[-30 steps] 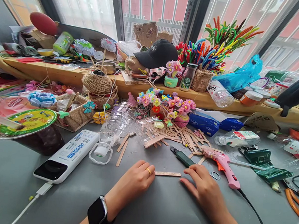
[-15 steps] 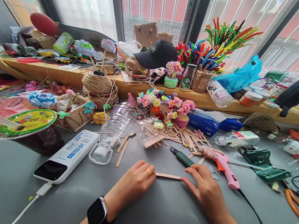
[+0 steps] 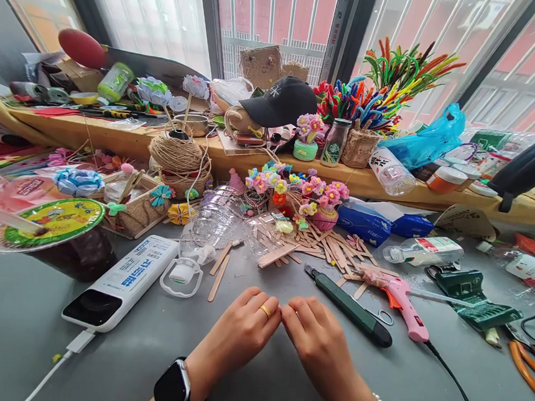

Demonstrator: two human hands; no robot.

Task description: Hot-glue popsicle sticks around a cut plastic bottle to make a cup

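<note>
The bare right hand had moved in beside the bare left hand. Fingers on both were curled nearly closed; grip could not be confirmed. The flat pale wooden stick, previously visible between them, was out of sight, judged covered by the fingers. The long dark-green utility knife lay fully exposed, right of the right fingers.

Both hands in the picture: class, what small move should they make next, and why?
Probably ease the right hand slightly away from the left hand: their fingertips meet or nearly meet, so anything between them is hidden. The green cutter lies clear of both, so it seems unlikely to get in the way.
</note>
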